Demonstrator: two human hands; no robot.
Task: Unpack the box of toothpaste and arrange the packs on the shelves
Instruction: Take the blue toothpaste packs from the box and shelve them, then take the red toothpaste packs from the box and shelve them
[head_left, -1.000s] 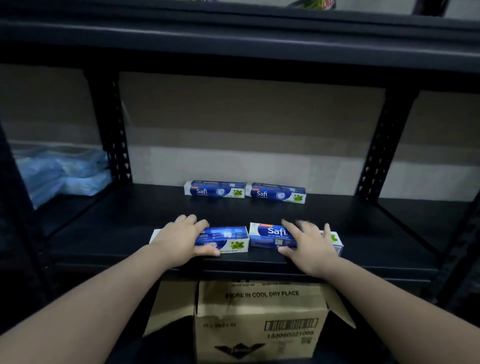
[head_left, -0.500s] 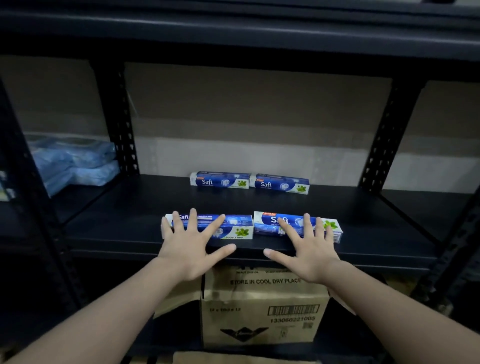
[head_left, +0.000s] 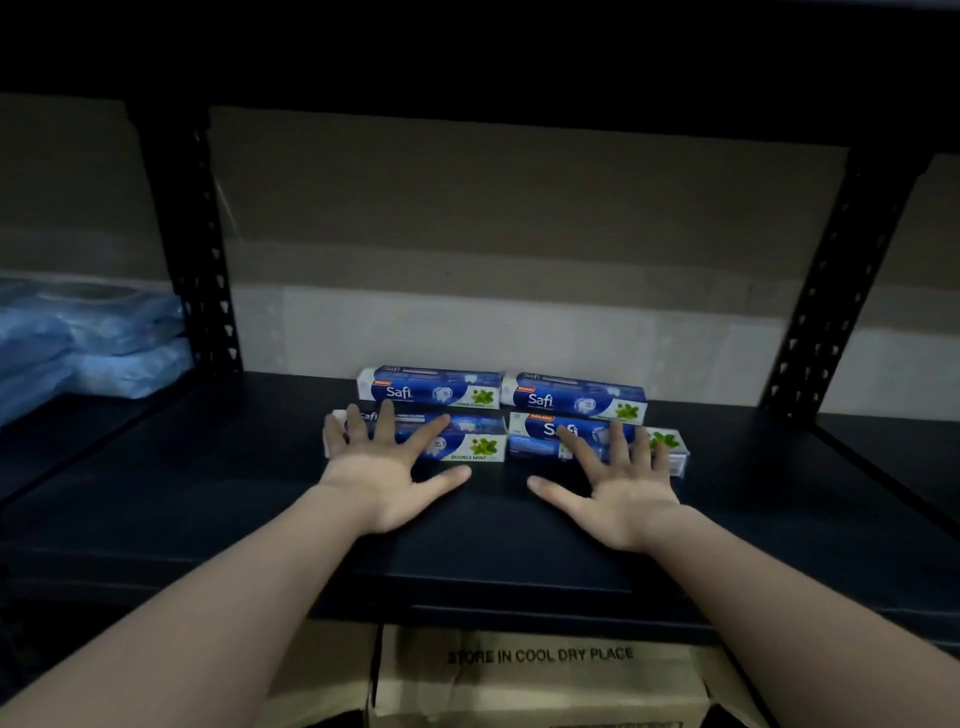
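- On the dark shelf (head_left: 519, 530), four toothpaste packs lie in two rows of two, all lengthwise and flat.
- Toward the back of the shelf, near the pale wall (head_left: 519, 332), the back left pack (head_left: 431, 387) and the back right pack (head_left: 576, 400) lie end to end and seem to touch.
- Just in front of them lie the front left pack (head_left: 462, 439) and the front right pack (head_left: 540, 439), with a small gap between the two; the front right one is a little turned.
- Both hands are open, with fingers spread. The left hand (head_left: 384, 473) has its fingertips on the front left pack, and the right hand (head_left: 618, 486) has its fingertips on the front right pack. Neither hand grips anything.
- Below the front edge of the shelf stands a cardboard box (head_left: 540, 675) with open flaps; what is inside it I cannot tell.
- The packs are long rectangular cartons, blue and white, with a green leaf picture. The shelf is smooth and dark, with perforated metal posts (head_left: 208, 260) at the back corners.
- Left of the shelf, behind one post, soft blue plastic bundles (head_left: 93, 343) lie stacked.
- Much free shelf surface is at both sides of the packs and before them.
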